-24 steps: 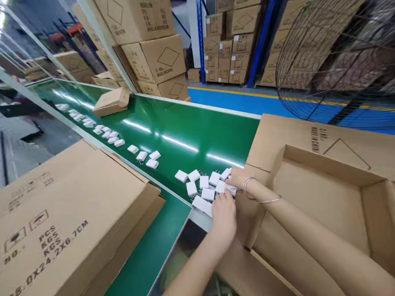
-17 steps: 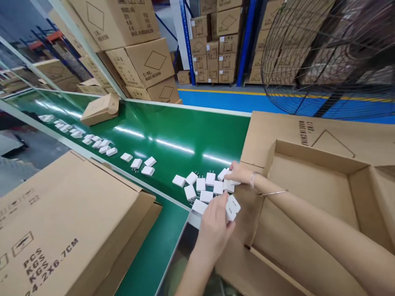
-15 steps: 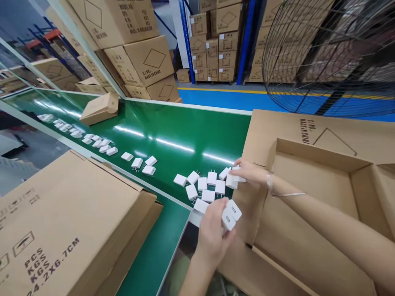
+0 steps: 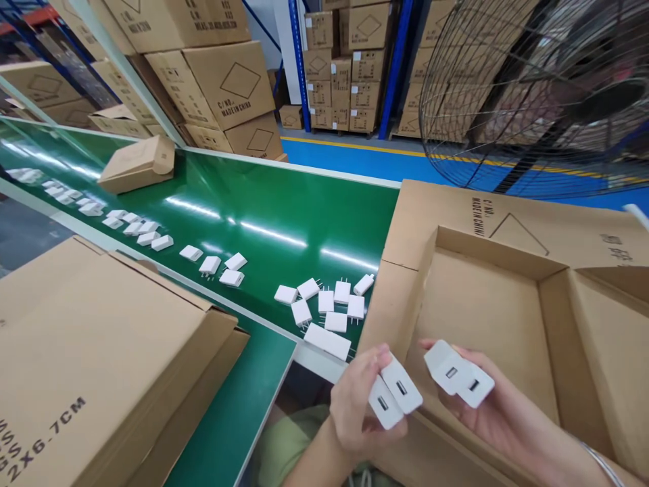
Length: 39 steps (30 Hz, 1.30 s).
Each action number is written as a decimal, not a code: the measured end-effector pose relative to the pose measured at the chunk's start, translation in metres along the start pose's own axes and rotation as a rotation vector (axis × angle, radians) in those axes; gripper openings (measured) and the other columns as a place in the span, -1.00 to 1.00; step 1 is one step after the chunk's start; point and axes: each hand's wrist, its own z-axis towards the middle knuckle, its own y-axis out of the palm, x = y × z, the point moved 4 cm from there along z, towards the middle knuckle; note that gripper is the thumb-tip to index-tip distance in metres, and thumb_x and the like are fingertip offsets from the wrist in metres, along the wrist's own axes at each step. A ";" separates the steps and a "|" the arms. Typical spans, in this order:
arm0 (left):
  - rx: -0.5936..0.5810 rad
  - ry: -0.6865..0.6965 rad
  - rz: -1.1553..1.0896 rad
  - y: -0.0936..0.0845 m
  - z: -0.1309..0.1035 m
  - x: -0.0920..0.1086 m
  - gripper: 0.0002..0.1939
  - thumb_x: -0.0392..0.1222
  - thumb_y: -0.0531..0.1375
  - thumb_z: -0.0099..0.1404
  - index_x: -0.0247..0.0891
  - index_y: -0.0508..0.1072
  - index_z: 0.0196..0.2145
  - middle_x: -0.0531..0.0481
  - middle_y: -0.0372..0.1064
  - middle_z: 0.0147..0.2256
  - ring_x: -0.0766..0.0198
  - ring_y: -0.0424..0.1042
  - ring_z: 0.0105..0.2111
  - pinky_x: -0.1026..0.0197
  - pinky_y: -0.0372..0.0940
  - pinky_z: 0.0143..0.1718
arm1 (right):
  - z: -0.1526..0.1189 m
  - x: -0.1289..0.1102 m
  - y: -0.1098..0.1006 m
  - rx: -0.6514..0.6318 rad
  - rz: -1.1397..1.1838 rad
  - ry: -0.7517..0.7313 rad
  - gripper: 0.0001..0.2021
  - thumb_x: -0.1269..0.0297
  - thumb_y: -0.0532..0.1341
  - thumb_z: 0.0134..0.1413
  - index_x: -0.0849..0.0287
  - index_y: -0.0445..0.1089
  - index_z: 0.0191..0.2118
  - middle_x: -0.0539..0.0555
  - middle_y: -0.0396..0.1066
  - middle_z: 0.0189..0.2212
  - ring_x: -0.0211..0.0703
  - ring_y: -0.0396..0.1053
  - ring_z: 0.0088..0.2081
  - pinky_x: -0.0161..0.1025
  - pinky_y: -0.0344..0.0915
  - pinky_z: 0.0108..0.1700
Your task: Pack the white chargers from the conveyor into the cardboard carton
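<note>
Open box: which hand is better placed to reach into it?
Probably the right hand: it appears over the open box, holding two white chargers. The left hand, holding two other chargers, is nearer the green belt.

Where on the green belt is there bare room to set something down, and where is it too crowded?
Bare: the wide middle of the belt, between the small carton, the open box and the far rail. Crowded: the near side, where chargers lie in groups, with one cluster close beside the open box.
</note>
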 end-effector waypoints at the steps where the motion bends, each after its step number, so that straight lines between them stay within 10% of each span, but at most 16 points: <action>1: -0.036 -0.088 -0.047 0.001 0.003 -0.001 -0.33 -0.37 0.14 0.05 -0.40 0.04 0.13 -0.25 0.36 -0.15 0.08 0.37 -0.13 0.11 0.37 -0.16 | -0.001 0.002 -0.001 -0.011 0.020 -0.012 -0.76 0.23 0.23 -0.05 0.14 0.45 -0.21 -0.04 0.38 -0.49 -0.37 0.26 -0.51 -0.46 0.30 -0.49; 8: -0.706 -0.504 -0.243 0.025 0.066 0.001 -0.33 -0.24 0.06 0.19 -0.19 -0.15 0.20 -0.12 0.34 -0.14 0.23 0.41 -0.26 0.24 0.35 -0.30 | -0.021 -0.012 -0.029 0.079 -0.244 -0.144 -0.78 0.11 0.20 -0.03 0.07 0.45 -0.27 -0.04 0.38 -0.40 -0.32 0.28 -0.41 -0.44 0.31 -0.41; 15: -1.465 0.087 0.347 0.104 0.076 0.021 -0.67 -0.31 0.13 0.06 -0.43 0.30 -0.17 -0.20 0.42 -0.41 0.06 0.43 -0.37 0.10 0.25 -0.35 | -0.038 -0.032 -0.050 0.181 -1.535 -0.570 -0.66 0.07 0.02 0.10 0.07 0.29 -0.05 0.11 0.33 -0.29 -0.17 0.34 -0.41 -0.24 0.35 -0.40; 20: -1.970 0.106 0.495 0.135 0.037 0.013 -0.80 -0.24 0.26 -0.08 -0.27 0.45 -0.41 -0.16 0.47 -0.37 0.05 0.41 -0.24 -0.03 -0.04 0.03 | -0.047 -0.001 -0.042 0.014 -1.769 -0.524 -0.59 0.17 -0.07 0.18 -0.02 0.05 0.15 0.16 0.23 -0.05 -0.07 0.27 -0.05 -0.12 0.28 -0.04; 30: -1.761 0.010 0.176 0.095 0.025 -0.006 -0.54 0.08 0.14 -0.06 -0.27 0.46 -0.26 -0.10 0.48 -0.44 0.07 0.44 -0.37 -0.03 -0.31 0.16 | -0.035 0.030 -0.051 -0.063 -1.622 -0.431 -0.22 0.41 0.13 -0.11 0.11 -0.24 0.24 0.17 -0.17 0.23 0.02 -0.14 0.21 0.02 -0.10 0.20; 39: -1.467 0.323 0.286 0.075 0.000 -0.002 -0.44 0.04 0.25 -0.09 -0.48 0.39 -0.23 -0.20 0.45 -0.42 0.13 0.41 -0.40 0.02 -0.19 0.17 | -0.020 0.036 -0.056 -0.098 -1.495 -0.338 -0.24 0.49 0.11 -0.17 0.14 -0.13 0.23 0.19 -0.03 0.19 0.02 -0.02 0.17 -0.02 0.03 0.16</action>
